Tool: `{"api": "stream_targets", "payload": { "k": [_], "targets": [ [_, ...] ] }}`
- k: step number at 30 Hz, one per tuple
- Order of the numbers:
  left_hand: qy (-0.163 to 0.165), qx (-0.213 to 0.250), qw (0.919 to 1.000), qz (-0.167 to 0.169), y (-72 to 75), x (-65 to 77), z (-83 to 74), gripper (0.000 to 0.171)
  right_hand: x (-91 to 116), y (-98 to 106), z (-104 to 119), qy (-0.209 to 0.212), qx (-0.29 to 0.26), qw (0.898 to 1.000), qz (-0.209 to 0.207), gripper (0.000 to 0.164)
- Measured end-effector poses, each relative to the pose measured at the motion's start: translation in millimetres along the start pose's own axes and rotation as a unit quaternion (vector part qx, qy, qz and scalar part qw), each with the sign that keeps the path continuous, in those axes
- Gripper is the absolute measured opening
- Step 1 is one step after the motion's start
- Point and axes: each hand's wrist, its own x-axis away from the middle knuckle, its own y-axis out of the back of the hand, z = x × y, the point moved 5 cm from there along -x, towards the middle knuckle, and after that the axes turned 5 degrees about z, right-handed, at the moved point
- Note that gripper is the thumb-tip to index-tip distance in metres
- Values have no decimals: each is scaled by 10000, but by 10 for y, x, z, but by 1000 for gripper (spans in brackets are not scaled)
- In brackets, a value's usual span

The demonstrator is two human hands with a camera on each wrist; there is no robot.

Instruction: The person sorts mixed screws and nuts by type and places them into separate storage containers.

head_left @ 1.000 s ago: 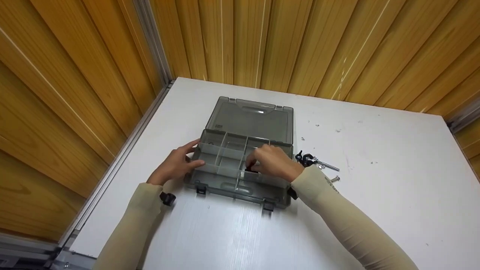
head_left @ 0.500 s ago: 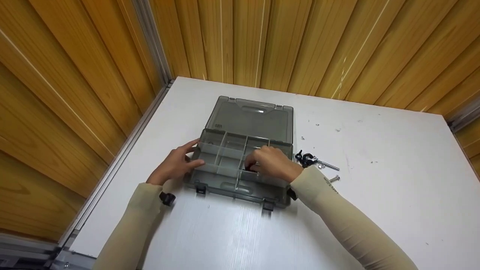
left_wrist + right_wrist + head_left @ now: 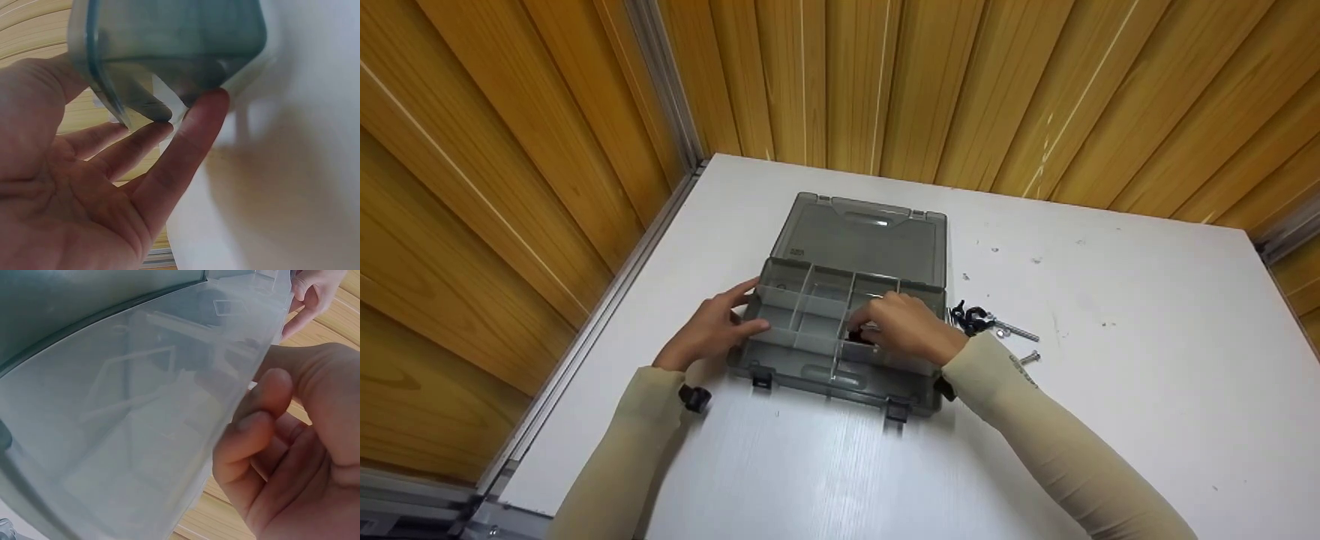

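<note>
A smoky grey plastic compartment box (image 3: 802, 379) lies on the white table, its lid (image 3: 859, 244) folded back flat. At its left end, my left hand (image 3: 709, 330) grips the side, the thumb over the rim and the fingers (image 3: 194, 121) against the outer wall. My right hand (image 3: 904, 322) reaches into a compartment on the right half, fingers curled. A small black part (image 3: 856, 335) shows at its fingertips, mostly covered by the hand. Seen from the right wrist, the curled fingers (image 3: 242, 444) sit beside a clear divider (image 3: 140, 399).
Black plastic parts (image 3: 971, 319), a long bolt (image 3: 1016, 330) and a shorter bolt (image 3: 1031, 358) lie right of the box, close to the right sleeve (image 3: 990, 375). Tiny clear bits (image 3: 1036, 260) are scattered farther back. Wood-patterned walls (image 3: 960, 90) border the table.
The right fingertips have shifted slightly left within the compartment, and the black part with them. My left hand and the box stay in place.
</note>
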Motion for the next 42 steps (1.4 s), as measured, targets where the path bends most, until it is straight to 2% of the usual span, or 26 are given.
{"api": "stream_targets", "payload": {
  "k": [6, 15, 20, 25, 32, 42],
  "targets": [
    [22, 0, 10000, 28, -2, 0, -1, 82, 87, 90, -49, 94, -165, 9998, -79, 22],
    [116, 68, 9999, 19, 6, -1, 16, 83, 442, 414, -317, -38, -337, 9955, -884, 24],
    [26, -6, 10000, 35, 5, -3, 13, 83, 719, 513, -600, -214, -371, 9892, -1400, 20],
    [-8, -58, 10000, 43, 8, -9, 6, 82, 1002, 521, -1006, -652, -276, 9820, -1749, 19],
    [-25, -54, 10000, 40, 13, -7, 1, 82, 1298, 403, -1434, -1251, -111, 9805, -1512, 18],
    [-59, -78, 10000, 13, 11, -6, 18, 83, 1482, 262, -1664, -1600, -270, 9794, -1204, 16]
  ]
}}
